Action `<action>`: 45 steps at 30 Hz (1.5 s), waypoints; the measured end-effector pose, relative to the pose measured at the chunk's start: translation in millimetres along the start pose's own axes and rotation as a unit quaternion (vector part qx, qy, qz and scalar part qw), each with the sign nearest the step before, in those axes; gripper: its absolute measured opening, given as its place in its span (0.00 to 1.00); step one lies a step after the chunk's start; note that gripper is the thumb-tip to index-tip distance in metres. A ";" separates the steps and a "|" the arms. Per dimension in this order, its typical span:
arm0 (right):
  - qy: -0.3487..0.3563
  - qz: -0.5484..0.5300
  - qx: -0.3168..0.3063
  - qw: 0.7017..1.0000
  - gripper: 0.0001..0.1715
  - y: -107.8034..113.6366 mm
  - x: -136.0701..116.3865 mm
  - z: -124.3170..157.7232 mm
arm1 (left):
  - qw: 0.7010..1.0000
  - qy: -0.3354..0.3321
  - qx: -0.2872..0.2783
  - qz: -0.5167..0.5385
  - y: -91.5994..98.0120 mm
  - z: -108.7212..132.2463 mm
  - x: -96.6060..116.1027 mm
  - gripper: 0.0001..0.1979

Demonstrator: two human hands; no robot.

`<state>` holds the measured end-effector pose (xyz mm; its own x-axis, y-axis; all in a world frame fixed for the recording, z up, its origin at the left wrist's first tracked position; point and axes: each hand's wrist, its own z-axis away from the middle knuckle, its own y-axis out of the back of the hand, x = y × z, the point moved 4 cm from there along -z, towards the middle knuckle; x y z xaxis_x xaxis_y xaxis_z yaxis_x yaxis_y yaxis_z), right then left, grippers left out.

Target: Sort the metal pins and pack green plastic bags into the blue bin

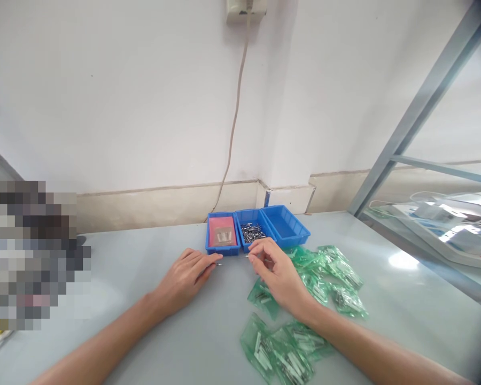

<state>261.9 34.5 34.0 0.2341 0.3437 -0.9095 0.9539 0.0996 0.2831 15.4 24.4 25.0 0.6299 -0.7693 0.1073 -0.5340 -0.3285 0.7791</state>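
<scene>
My left hand rests on the pale table, fingers pinched on a small metal pin whose tip pokes out near the blue trays. My right hand hovers just right of it, fingers pinched on another small metal pin. Directly beyond both hands stand three joined blue trays: the left one holds a pink sheet and small clear bags, the middle one a heap of metal pins, the right one looks bare.
Several green transparent bags with small parts lie scattered under and right of my right forearm, and more bags near the front edge. A grey metal frame with plastic sheets stands at right. A cable hangs down the wall.
</scene>
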 end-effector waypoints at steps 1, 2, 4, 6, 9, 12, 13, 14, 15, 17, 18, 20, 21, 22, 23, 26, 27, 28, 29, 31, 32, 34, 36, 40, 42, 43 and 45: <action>-0.014 -0.016 -0.001 1.000 0.10 -0.2 1.1 0.0 | 1.000 -0.001 0.002 0.000 0.2 -0.4 0.3 0.14; -0.030 -0.030 -0.001 0.999 0.11 -0.4 2.1 0.0 | 1.000 -0.002 0.005 0.000 0.6 -0.8 0.5 0.13; -0.052 -0.047 -0.006 0.998 0.12 -0.9 2.6 0.3 | 1.000 -0.005 0.009 0.001 1.4 -1.5 0.9 0.12; -0.060 -0.054 -0.012 0.997 0.13 -1.4 1.3 1.1 | 1.000 -0.006 0.008 0.002 1.7 -1.9 1.0 0.11; -0.069 -0.068 -0.030 0.995 0.12 -3.2 -0.6 3.1 | 1.000 -0.008 0.004 0.006 1.7 -1.6 0.7 0.11; -0.082 -0.069 -0.044 0.993 0.12 -5.1 0.1 5.3 | 1.000 -0.011 -0.003 0.013 1.1 -1.1 0.4 0.11; -0.084 -0.063 -0.044 0.994 0.12 -5.2 0.8 5.7 | 1.000 -0.012 -0.006 0.016 0.8 -0.8 0.2 0.12; -0.082 -0.056 -0.044 0.994 0.12 -5.1 1.3 5.8 | 1.000 -0.011 -0.008 0.018 0.4 -0.6 -0.1 0.12; -0.077 -0.048 -0.043 0.995 0.12 -4.9 1.7 5.7 | 1.000 -0.011 -0.011 0.021 -0.1 -0.3 -0.4 0.12; -0.056 -0.033 -0.037 0.997 0.11 -3.7 1.2 4.8 | 0.999 -0.009 -0.018 0.027 -1.6 0.5 -1.3 0.11; -0.042 -0.026 -0.032 0.998 0.11 -3.0 0.5 4.3 | 0.999 -0.008 -0.021 0.030 -2.5 1.0 -1.9 0.11; -0.022 -0.015 -0.021 0.999 0.12 -1.6 -0.9 3.3 | 0.999 -0.006 -0.026 0.033 -4.0 1.9 -2.8 0.11; -0.018 -0.010 -0.018 1.000 0.12 -1.3 -1.3 3.0 | 0.999 -0.005 -0.028 0.034 -4.5 2.3 -3.1 0.11; -0.019 -0.007 -0.019 1.000 0.13 -1.4 -1.4 2.8 | 0.999 -0.004 -0.029 0.035 -4.8 2.5 -3.3 0.11; -0.022 -0.006 -0.021 1.000 0.13 -1.8 -1.2 2.8 | 0.999 -0.003 -0.031 0.036 -5.0 2.7 -3.3 0.11; -0.033 -0.003 -0.031 0.999 0.13 -3.4 0.2 2.8 | 0.999 -0.003 -0.038 0.037 -5.0 2.7 -2.6 0.11; -0.034 -0.001 -0.032 0.999 0.13 -3.7 0.8 2.8 | 0.999 -0.004 -0.038 0.038 -4.9 2.6 -2.4 0.11; -0.034 0.001 -0.033 0.999 0.13 -3.8 1.6 2.8 | 0.999 -0.005 -0.038 0.037 -4.9 2.5 -2.4 0.10; -0.034 0.003 -0.034 0.999 0.13 -3.9 2.5 2.8 | 0.999 -0.006 -0.038 0.037 -5.1 2.5 -2.6 0.10; -0.033 0.005 -0.038 0.999 0.13 -3.9 4.2 2.6 | 0.999 -0.006 -0.038 0.036 -5.9 2.7 -3.4 0.10; -0.030 0.007 -0.040 0.999 0.13 -3.8 4.8 2.4 | 0.999 -0.007 -0.041 0.035 -6.6 3.0 -3.9 0.10; -0.019 0.015 -0.044 0.999 0.14 -3.4 5.0 1.9 | 0.998 -0.011 -0.048 0.034 -8.3 3.7 -4.9 0.11; -0.003 0.026 -0.046 0.999 0.16 -3.1 4.2 1.5 | 0.998 -0.017 -0.051 0.030 -9.4 4.4 -5.6 0.12; 0.011 0.023 -0.048 0.999 0.18 -3.5 3.4 1.1 | 0.998 -0.018 -0.055 0.023 -9.7 4.7 -6.4 0.13; 0.008 0.018 -0.049 0.999 0.20 -4.0 3.6 1.0 | 0.998 -0.017 -0.057 0.024 -9.2 4.3 -6.2 0.13; 0.004 0.015 -0.050 0.999 0.20 -4.2 3.5 0.9 | 0.998 -0.015 -0.058 0.025 -8.9 4.1 -6.0 0.13; -0.006 0.011 -0.051 0.999 0.18 -4.4 2.6 0.9 | 0.998 -0.013 -0.060 0.025 -8.6 3.7 -5.6 0.13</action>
<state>258.4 34.1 30.1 0.2577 0.3363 -0.9058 0.9242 0.1877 0.3327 14.3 29.5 15.4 0.5874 -0.7983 0.1332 -0.4930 -0.2224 0.8411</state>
